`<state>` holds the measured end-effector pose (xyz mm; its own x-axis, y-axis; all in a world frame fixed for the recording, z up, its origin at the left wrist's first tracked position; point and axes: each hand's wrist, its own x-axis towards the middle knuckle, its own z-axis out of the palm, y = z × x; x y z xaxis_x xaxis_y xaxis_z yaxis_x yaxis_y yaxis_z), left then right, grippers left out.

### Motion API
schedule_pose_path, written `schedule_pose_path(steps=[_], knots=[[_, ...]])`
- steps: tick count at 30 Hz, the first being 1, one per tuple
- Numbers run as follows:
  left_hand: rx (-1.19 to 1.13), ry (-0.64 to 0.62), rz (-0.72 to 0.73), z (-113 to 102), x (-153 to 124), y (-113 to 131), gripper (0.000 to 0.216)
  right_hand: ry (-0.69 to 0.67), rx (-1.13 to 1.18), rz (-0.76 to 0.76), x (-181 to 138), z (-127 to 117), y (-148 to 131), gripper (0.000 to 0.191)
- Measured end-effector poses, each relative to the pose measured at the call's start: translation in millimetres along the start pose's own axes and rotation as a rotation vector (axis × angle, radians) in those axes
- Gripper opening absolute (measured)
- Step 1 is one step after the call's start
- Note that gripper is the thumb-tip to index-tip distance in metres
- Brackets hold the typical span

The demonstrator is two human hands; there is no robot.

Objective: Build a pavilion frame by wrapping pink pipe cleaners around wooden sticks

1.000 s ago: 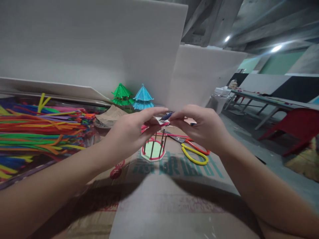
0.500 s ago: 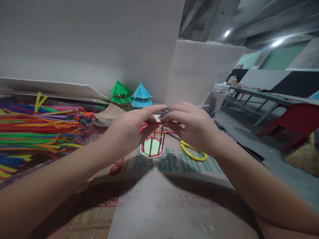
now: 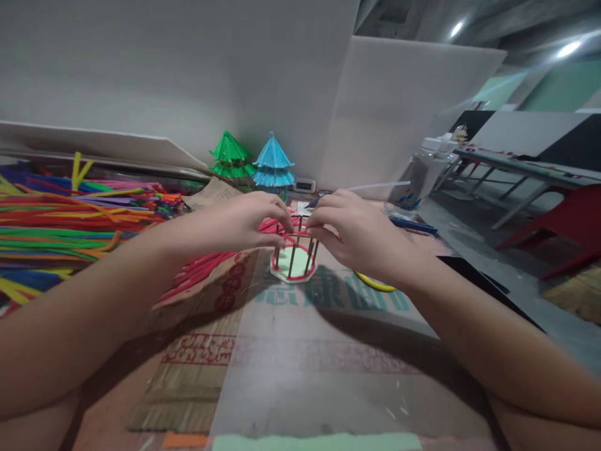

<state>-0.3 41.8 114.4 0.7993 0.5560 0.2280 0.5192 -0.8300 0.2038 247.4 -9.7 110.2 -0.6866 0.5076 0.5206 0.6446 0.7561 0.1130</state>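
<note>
A small model stands on the work surface: a pale green octagonal base (image 3: 292, 266) edged in red, with several thin dark brown posts (image 3: 292, 260) rising from it. Across the post tops runs a red pipe cleaner (image 3: 298, 233). My left hand (image 3: 248, 220) pinches the pipe cleaner at the left posts, thumb and forefinger bent. From the right, my right hand (image 3: 354, 232) pinches it by the right posts, its fingertips partly hidden. Under my right hand, yellow-handled scissors (image 3: 375, 283) show only part of a loop.
Many coloured pipe cleaners (image 3: 70, 219) lie at left, with a red bundle (image 3: 200, 272) beside the model. Green (image 3: 230, 156) and blue (image 3: 273, 161) tiered roof models stand behind. A clear plastic container (image 3: 417, 172) is at back right. Printed cardboard (image 3: 188, 376) lies beneath a translucent sheet (image 3: 300, 382).
The view has shifted, so the model appears higher and slightly right. My hands have come down to the post tops, leaving more of the posts visible. My right arm now covers more of the scissors.
</note>
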Motion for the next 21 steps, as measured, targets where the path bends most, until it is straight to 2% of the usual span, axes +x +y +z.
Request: schedule_pose_path(steps=[8, 21], knots=[[-0.099, -0.01, -0.023, 6, 3, 3, 0.025, -0.035, 0.054, -0.01, 0, 9, 0, 0.015], [-0.066, 0.0, 0.013, 5, 5, 1, 0.02, -0.018, 0.132, 0.014, 2, 11, -1, 0.016]])
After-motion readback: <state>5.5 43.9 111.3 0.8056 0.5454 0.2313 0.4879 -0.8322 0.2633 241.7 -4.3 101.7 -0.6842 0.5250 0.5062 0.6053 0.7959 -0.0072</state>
